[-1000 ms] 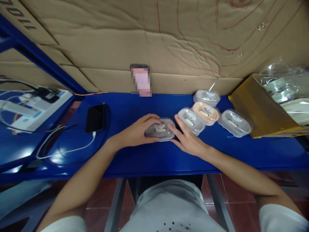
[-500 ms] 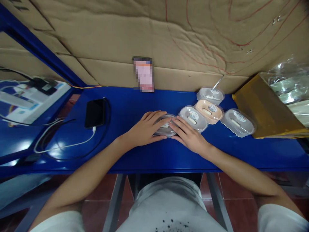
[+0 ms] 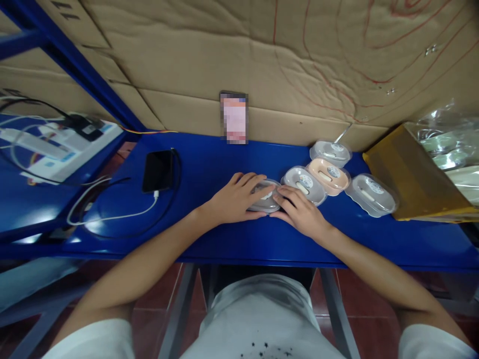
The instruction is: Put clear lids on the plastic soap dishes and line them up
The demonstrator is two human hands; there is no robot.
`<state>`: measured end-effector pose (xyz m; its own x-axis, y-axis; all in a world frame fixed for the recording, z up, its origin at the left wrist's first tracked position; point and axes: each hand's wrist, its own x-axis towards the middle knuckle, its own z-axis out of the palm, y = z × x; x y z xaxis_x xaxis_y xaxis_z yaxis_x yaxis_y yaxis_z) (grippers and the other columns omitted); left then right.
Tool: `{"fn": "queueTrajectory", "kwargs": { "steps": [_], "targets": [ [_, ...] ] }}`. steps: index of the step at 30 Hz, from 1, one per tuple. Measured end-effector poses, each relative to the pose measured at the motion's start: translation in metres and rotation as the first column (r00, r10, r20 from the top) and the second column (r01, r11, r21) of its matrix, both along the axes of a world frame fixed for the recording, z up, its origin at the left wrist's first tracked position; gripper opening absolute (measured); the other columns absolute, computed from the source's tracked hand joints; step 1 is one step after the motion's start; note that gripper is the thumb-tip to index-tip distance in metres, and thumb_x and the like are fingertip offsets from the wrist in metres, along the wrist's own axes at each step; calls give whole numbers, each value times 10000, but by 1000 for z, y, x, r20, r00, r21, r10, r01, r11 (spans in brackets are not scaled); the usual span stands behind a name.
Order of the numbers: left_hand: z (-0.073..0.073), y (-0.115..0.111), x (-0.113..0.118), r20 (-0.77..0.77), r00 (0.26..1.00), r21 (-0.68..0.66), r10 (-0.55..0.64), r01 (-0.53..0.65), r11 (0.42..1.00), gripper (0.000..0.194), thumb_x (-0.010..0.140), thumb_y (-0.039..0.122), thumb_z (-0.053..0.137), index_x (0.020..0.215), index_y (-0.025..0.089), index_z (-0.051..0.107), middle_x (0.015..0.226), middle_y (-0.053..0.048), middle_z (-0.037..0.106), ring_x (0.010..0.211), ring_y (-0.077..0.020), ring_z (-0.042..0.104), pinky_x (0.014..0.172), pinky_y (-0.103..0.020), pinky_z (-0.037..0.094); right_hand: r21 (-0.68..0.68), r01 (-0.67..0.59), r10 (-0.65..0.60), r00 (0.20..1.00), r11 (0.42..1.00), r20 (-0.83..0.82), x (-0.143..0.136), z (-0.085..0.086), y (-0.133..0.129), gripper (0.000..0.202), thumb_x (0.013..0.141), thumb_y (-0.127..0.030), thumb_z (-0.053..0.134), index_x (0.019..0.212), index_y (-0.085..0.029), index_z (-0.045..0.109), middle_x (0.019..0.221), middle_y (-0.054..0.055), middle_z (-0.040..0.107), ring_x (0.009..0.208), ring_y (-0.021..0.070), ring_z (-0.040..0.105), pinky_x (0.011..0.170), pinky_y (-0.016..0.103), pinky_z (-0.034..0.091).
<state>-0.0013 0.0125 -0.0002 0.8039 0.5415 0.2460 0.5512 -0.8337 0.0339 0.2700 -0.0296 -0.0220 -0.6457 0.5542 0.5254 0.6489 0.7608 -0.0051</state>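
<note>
A small oval plastic box (image 3: 264,205) with a clear lid and a greyish body sits on the blue table between my hands. My left hand (image 3: 237,198) lies over its left part, fingers across the lid and thumb along the near rim. At the right end, my right hand (image 3: 301,212) grips the same box with bent fingers on the lid and the thumb at the near edge. Right behind that hand stands a similar grey box (image 3: 307,185), and a peach box (image 3: 331,175) adjoins it. My fingers hide much of the held box.
Two more clear-lidded boxes stand to the right, one grey box (image 3: 373,195) and one whitish box (image 3: 331,152) by the cardboard wall (image 3: 194,65). A carton (image 3: 407,174) holds plastic-wrapped items. Left are a cabled black phone (image 3: 157,171) and a power strip (image 3: 71,154); another phone (image 3: 235,119) leans behind.
The view has shifted, so the table items appear slightly further right. My right fingers are more bent on the lid; my left hand keeps its place on the box.
</note>
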Motion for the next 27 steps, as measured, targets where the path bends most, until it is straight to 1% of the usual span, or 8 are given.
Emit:
{"fn": "queueTrajectory", "kwargs": {
  "steps": [3,5,8,10,13,16,21,27],
  "targets": [
    [1,0,-1,22,1000,-40,-4,5,999,748,982,581,749,1600,217,537,1616,-239,517,1445,-447,527,1143,-614,446,-51,-60,59,998,997,-27,2,1,3,497,1030,-455,704,1439,-178,652,1259,177,748,1309,338,690,1104,526,623],
    [0,0,-1,37,999,-58,1,1,998,777,976,608,749,1605,214,520,1635,-239,489,1467,-439,507,1163,-605,435,-77,-40,38,999,996,-24,0,0,4,582,1041,-451,687,1539,-174,569,1312,190,725,1341,352,670,1125,552,605],
    [-2,1,0,32,999,-74,20,-18,997,819,998,651,700,1637,197,463,1679,-245,436,1497,-436,484,1166,-587,447,-124,16,-15,1000,992,10,-5,-5,5,822,1055,-427,664,1727,-147,282,1500,251,624,1449,391,594,1183,602,554],
    [-3,2,0,18,999,-75,33,-31,997,812,1024,650,658,1655,192,434,1683,-242,434,1489,-436,493,1142,-577,472,-142,29,-25,999,989,32,-8,-8,4,947,1058,-391,661,1771,-141,89,1626,281,515,1542,410,503,1232,620,504],
    [-3,2,0,5,999,-63,39,-38,997,789,1044,648,622,1661,195,431,1668,-232,457,1460,-430,522,1122,-566,489,-116,52,-46,997,992,54,-9,-10,3,995,1072,-341,637,1772,-164,-48,1713,259,429,1602,377,431,1286,577,460],
    [-4,1,1,5,998,-40,55,-55,998,793,1043,641,629,1660,182,437,1662,-238,465,1452,-432,534,1125,-564,489,-71,68,-63,996,995,71,-8,-7,0,985,1085,-342,614,1767,-177,-76,1696,220,476,1576,330,479,1283,509,481],
    [-6,-3,4,19,995,-11,95,-95,995,861,1043,660,612,1684,129,393,1658,-265,474,1461,-442,535,1132,-569,488,-24,73,-71,995,997,70,-6,-3,-2,984,1073,-342,636,1770,-191,-42,1662,195,523,1525,312,546,1250,459,524],
    [-5,-7,8,-5,994,43,105,-105,994,788,1054,618,606,1666,146,450,1650,-261,502,1438,-455,562,1105,-578,492,11,67,-67,997,998,47,-4,-10,-5,940,1066,-324,661,1772,-178,58,1650,191,534,1497,312,576,1240,433,533]
  ]
}}
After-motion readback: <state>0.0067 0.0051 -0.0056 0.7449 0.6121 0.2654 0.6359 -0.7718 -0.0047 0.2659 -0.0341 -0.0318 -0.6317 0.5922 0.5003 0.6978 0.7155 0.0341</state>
